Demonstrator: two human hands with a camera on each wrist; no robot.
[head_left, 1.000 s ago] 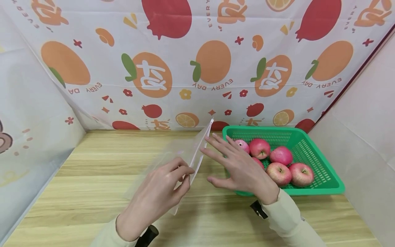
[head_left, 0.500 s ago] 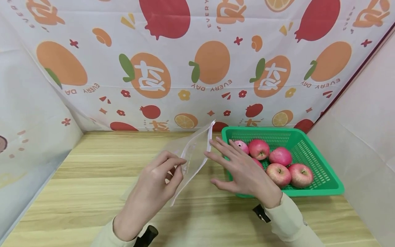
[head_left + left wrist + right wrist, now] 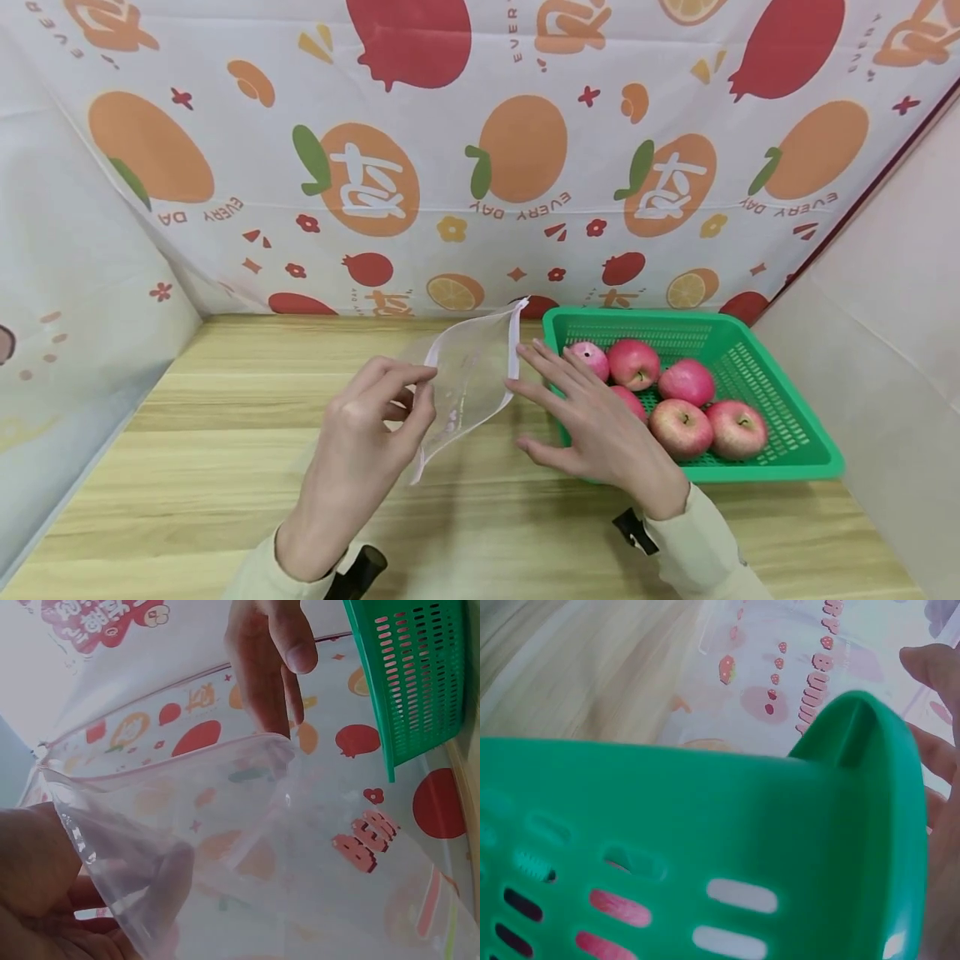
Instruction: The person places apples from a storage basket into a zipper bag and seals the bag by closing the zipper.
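Observation:
A clear zip bag [image 3: 476,375] with a whitish zip strip stands tilted over the table, its mouth spread apart. My left hand [image 3: 356,450] pinches one side of that mouth between thumb and fingers. On the other side, my right hand [image 3: 592,421] has its fingers spread and fairly straight, fingertips right at the zip strip. Pink print, including letters, shows on the bag's film [image 3: 322,877] in the left wrist view. Nothing shows inside the bag. Through the film, part of a left finger [image 3: 169,885] is visible.
Right of the bag stands a green plastic basket [image 3: 750,475], partly behind my right hand. It holds several red apples [image 3: 680,427]. A fruit-print cloth [image 3: 450,167] hangs at the back of the wooden table [image 3: 187,467]. Pale cloth walls [image 3: 885,317] close off both sides.
The bag's mouth has widened from a narrow slit as my left hand drew its side to the left. My right hand has shifted slightly right and down, its fingers still at the other side.

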